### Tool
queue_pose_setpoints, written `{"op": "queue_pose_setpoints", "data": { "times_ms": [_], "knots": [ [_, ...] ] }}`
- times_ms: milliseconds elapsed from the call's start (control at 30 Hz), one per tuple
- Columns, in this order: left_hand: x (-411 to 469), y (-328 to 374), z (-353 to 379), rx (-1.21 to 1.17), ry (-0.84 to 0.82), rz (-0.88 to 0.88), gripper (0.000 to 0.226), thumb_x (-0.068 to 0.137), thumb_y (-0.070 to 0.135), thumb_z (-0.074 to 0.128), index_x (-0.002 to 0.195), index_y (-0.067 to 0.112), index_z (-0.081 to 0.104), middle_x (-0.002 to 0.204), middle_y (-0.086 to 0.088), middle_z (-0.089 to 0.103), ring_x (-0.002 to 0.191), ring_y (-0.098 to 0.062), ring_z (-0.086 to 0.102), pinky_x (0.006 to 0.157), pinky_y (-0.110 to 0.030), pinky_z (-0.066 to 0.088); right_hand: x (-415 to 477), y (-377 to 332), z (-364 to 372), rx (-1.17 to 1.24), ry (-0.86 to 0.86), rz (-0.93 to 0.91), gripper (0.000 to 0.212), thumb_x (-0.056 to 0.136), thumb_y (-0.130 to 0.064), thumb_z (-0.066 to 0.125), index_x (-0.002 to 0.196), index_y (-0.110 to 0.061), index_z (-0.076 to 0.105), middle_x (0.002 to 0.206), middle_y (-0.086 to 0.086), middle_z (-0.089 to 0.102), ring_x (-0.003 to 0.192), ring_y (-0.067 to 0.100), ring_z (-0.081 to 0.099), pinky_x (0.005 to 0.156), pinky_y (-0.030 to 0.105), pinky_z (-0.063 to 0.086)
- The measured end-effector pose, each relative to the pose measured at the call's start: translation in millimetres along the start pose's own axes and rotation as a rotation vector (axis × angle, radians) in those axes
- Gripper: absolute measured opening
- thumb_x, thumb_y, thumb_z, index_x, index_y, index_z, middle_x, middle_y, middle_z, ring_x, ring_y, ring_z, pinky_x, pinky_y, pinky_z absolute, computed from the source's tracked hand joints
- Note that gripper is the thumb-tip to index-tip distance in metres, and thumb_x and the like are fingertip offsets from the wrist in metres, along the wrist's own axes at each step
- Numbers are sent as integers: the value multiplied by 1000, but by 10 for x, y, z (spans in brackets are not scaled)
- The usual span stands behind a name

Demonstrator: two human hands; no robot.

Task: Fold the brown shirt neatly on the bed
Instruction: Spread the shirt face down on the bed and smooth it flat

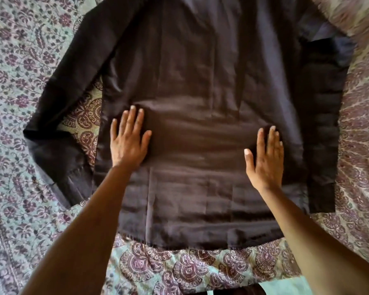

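Brown shirt (200, 103) lies spread on the patterned bed (19, 60); your left hand (128, 141) and right hand (266, 158) press flat-fingered on its middle, seemingly smoothing. Next, fold a sleeve (73, 81) over that middle.

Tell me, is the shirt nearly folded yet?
Not nearly. Done: the brown shirt lies spread out on the bed. In hand: the left hand and right hand press flat on its middle, apparently smoothing it. Left: the folding itself; the sleeves lie out beside the body, not folded in.
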State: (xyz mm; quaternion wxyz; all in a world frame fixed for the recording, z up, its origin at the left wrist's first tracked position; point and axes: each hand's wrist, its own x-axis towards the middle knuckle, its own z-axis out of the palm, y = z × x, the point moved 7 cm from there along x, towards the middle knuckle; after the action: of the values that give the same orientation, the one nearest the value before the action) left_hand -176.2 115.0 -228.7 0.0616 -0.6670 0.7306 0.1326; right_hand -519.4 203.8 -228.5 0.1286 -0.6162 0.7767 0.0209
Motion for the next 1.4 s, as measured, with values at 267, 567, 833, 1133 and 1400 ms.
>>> {"op": "queue_pose_setpoints", "data": {
  "times_ms": [267, 567, 833, 1133, 1400],
  "knots": [
    [442, 277, -279, -24, 60, 86, 62, 93, 47, 22, 147, 16, 26, 155, -9, 22, 143, -25, 21, 116, -44, 9, 678, -235, -362, 39, 86, -133, 62, 95, -41, 22, 144, -3, 22, 152, 18, 20, 141, 30, 20, 114, 40, 11],
    [1181, 9, -306, -43, 35, -138, 54, 99, 41, 29, 149, 25, 16, 158, -2, 11, 145, -23, 11, 116, -46, 6, 1621, 269, -431, 6, 50, 18, 73, 88, -53, 11, 147, -10, 16, 155, 15, 11, 143, 29, 13, 115, 43, 8],
    [1288, -199, -627, -109, 192, -285, 53, 94, 40, 30, 140, 14, 41, 146, -17, 36, 132, -35, 34, 109, -50, 19, 1909, 471, -864, 362, 429, 251, 44, 96, -27, 34, 127, 1, 48, 125, 24, 51, 110, 40, 50, 90, 40, 38],
    [1550, -121, -478, -139, 104, -417, 52, 99, 36, 31, 148, 26, 18, 151, -14, 26, 137, -35, 25, 111, -52, 14, 2430, 967, -1023, 554, 335, 509, 31, 90, -26, 56, 108, 0, 59, 107, 20, 65, 103, 34, 58, 83, 36, 41],
    [1524, -98, -428, -111, 149, -413, 52, 100, 34, 29, 149, 23, 16, 151, -16, 26, 137, -34, 25, 112, -49, 13, 2080, 774, -987, 367, 391, 398, 45, 95, -40, 41, 125, -7, 42, 113, 16, 62, 94, 41, 59, 67, 44, 43]
  ]
}}
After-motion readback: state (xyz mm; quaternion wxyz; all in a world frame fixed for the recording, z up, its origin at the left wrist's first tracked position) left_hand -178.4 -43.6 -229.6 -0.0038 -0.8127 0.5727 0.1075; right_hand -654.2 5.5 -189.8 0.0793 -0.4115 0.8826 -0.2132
